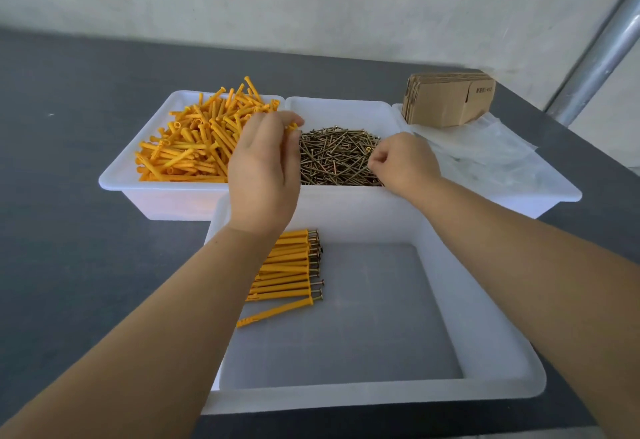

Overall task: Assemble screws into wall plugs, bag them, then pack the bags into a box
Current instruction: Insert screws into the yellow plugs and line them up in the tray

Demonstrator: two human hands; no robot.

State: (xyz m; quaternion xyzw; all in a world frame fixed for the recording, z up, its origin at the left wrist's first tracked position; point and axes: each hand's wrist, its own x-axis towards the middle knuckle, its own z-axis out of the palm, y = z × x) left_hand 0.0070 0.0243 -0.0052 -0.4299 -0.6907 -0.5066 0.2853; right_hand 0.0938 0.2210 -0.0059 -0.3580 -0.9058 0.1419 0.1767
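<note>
1. A dark grey table [69, 161] fills the view, with a pale wall behind it.
2. At about 10 o'clock from the centre sits a white tub [117, 182] heaped with loose orange wall plugs [187, 147].
3. The left hand [263, 168] is raised over the seam between that tub and the one beside it. Its fingers are curled and pinch an orange plug [293, 126] at the fingertips.
4. At 12 o'clock, touching the first tub, a second white tub [343, 109] holds a tangled pile of brass-coloured screws [336, 158].
5. At the centre and toward 6 o'clock, the nearest tub [485, 352] is large and mostly bare. Along its left side, at about 9 o'clock within it, lies a neat row of finished plugs with screws in them [291, 265], screw heads pointing right. One more lies tilted just below the row.
6. The right hand [405, 164] reaches over the right edge of the screw pile. Its fingers are curled with thumb and forefinger pressed together; whether they hold a screw cannot be told.
7. At 2 o'clock a third white tub [554, 196] holds clear plastic bags [485, 151].
8. Behind the bags, a stack of flattened cardboard boxes [450, 99] stands on edge.
9. At the far right, a metal pole [602, 54] leans upward.
</note>
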